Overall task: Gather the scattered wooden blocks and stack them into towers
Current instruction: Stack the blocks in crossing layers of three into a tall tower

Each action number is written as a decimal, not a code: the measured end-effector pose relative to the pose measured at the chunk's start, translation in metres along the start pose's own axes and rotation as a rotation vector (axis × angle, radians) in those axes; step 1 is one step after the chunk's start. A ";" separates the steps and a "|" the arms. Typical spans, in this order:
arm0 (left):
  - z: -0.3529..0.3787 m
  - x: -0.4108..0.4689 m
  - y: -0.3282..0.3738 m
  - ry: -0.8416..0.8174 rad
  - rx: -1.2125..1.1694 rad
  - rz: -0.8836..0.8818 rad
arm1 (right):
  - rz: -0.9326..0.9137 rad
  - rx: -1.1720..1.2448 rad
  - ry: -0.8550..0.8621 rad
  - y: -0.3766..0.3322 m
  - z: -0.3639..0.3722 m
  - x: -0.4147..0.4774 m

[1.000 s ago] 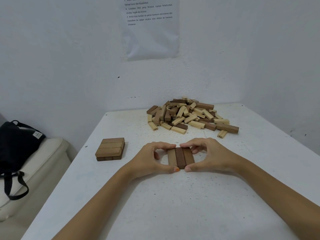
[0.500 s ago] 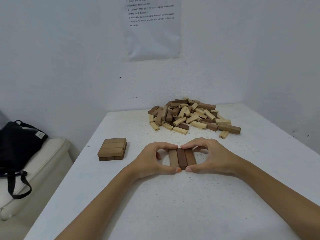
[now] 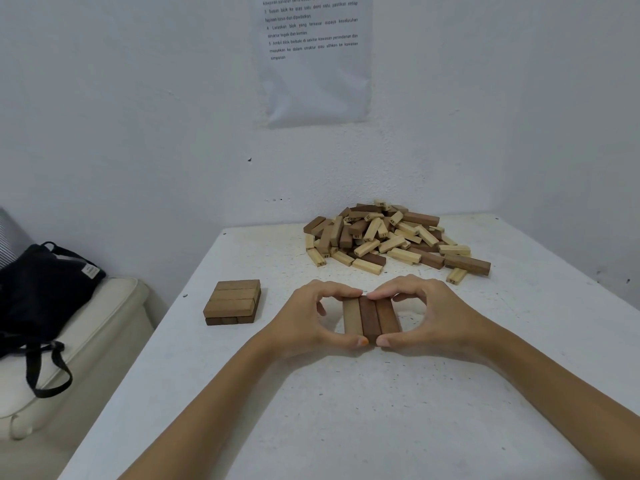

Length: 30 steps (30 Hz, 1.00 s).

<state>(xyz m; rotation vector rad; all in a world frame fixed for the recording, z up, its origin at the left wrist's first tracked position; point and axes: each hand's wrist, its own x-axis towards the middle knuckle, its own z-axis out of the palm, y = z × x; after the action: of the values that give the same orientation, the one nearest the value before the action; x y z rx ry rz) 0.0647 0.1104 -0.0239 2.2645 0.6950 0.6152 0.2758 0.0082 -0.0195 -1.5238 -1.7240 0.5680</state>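
On the white table (image 3: 346,427), your hands frame a row of three blocks (image 3: 370,318).
Left hand (image 3: 304,320) and right hand (image 3: 429,315) both curl round its ends, fingertips and thumbs pinching.

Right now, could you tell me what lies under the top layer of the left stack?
A lower layer of darker blocks lies crosswise; only their front ends show, and the top layer covers the rest.

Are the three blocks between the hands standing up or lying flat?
Lying flat: the three blocks rest side by side on the table.
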 end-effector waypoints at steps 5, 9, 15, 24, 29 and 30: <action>-0.019 0.000 0.013 0.017 0.042 0.054 | -0.097 0.027 0.022 -0.011 -0.001 0.009; -0.045 -0.003 0.014 0.006 0.043 0.073 | -0.145 0.038 0.032 -0.029 0.002 0.022; -0.084 -0.017 0.005 0.057 0.050 0.058 | -0.144 0.000 0.007 -0.060 0.022 0.049; -0.136 -0.036 -0.032 0.108 0.014 -0.038 | -0.163 0.062 -0.002 -0.083 0.076 0.102; -0.150 -0.040 -0.055 0.086 -0.010 -0.108 | -0.134 0.107 -0.005 -0.082 0.102 0.121; -0.151 -0.040 -0.059 0.083 -0.014 -0.121 | -0.125 0.109 -0.007 -0.081 0.106 0.124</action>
<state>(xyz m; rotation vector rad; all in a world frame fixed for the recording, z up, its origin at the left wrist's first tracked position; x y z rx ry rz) -0.0727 0.1925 0.0242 2.1755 0.8593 0.6561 0.1415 0.1287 0.0051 -1.3298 -1.7501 0.5934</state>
